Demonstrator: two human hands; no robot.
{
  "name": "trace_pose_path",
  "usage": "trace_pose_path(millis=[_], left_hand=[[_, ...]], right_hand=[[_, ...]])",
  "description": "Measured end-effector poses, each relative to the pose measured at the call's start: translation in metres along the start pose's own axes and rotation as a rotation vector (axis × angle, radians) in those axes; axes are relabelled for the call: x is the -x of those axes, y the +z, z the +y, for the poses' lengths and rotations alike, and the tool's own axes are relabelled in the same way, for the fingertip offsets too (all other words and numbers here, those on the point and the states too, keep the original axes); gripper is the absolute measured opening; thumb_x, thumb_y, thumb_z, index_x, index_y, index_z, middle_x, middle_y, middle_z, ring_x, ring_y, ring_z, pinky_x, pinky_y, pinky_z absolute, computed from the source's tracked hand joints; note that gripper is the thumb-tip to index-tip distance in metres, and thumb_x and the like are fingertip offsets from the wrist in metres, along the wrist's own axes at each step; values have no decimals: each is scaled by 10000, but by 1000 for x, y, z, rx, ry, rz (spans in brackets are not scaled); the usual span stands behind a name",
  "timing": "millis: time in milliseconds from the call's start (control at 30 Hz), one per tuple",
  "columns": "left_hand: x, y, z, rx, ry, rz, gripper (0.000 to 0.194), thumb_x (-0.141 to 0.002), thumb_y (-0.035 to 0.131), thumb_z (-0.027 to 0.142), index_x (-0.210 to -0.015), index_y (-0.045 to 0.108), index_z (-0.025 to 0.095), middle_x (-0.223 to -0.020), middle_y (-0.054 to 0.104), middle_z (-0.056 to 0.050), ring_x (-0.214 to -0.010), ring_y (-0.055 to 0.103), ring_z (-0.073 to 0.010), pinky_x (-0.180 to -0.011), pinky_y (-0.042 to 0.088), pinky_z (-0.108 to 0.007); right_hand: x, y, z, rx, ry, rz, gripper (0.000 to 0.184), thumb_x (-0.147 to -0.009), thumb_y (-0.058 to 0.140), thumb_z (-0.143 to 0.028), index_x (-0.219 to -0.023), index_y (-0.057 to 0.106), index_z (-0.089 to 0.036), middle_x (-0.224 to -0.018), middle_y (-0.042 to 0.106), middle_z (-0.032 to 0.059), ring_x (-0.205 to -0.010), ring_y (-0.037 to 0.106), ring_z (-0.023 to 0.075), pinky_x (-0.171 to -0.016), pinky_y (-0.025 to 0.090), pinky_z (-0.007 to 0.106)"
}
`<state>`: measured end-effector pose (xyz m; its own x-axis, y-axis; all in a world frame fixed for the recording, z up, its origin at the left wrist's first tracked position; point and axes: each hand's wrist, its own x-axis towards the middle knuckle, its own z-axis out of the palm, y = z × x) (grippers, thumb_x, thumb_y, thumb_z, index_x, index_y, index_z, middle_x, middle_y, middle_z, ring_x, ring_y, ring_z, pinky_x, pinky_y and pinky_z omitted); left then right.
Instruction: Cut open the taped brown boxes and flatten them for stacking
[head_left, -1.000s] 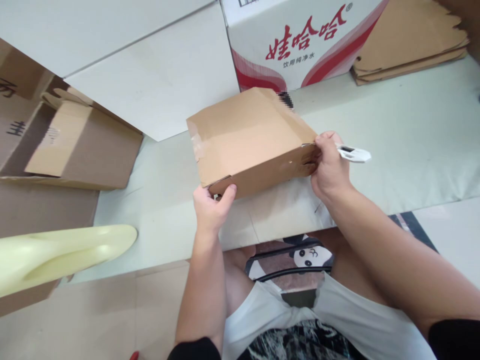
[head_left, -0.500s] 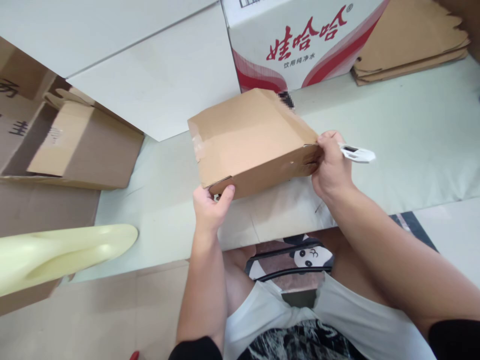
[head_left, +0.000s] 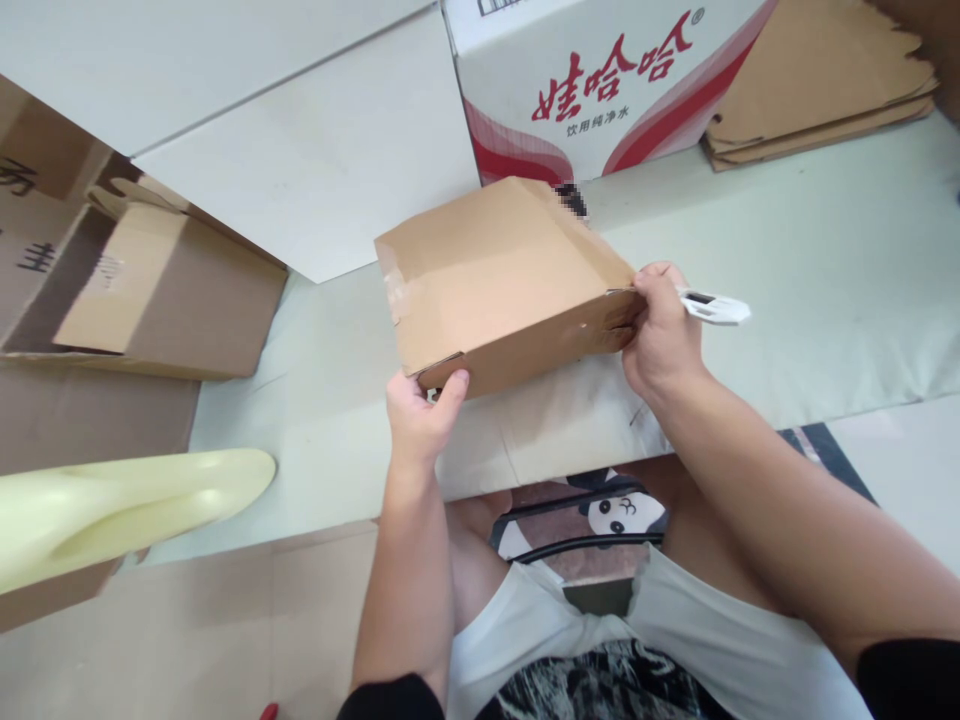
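Note:
A brown cardboard box is tilted over the table between my two hands. My left hand is closed on its near left corner, thumb on the near side and the other fingers mostly hidden. At the near right corner, my right hand grips the box with the thumb on top. A white tool that looks like a utility knife sticks out to the right from this same hand; the rest of it is hidden. Clear tape shows on the box's left edge.
Behind stand a white and red carton and a large white panel. Flattened cardboard lies at the back right. On the left are an open cardboard box and a pale yellow smooth object. Pale cloth covers the table.

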<state>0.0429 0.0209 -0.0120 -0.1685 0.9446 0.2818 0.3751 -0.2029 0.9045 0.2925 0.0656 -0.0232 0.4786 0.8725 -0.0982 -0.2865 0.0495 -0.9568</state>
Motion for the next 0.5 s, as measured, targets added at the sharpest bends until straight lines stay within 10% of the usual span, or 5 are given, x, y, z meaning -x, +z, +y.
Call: trace_pose_path(millis=[500], left_hand=[[0,2,-1,-11,-25,31,315,-754,758,450,-852,759,151,-801,767,-89,-747,727,-211,-678,584,-302]], right_hand=[[0,1,1,-15,73,-10,490,-734,788,-546,-718,399,-248,-718,339,-36,-637,348,126,-547,256,267]])
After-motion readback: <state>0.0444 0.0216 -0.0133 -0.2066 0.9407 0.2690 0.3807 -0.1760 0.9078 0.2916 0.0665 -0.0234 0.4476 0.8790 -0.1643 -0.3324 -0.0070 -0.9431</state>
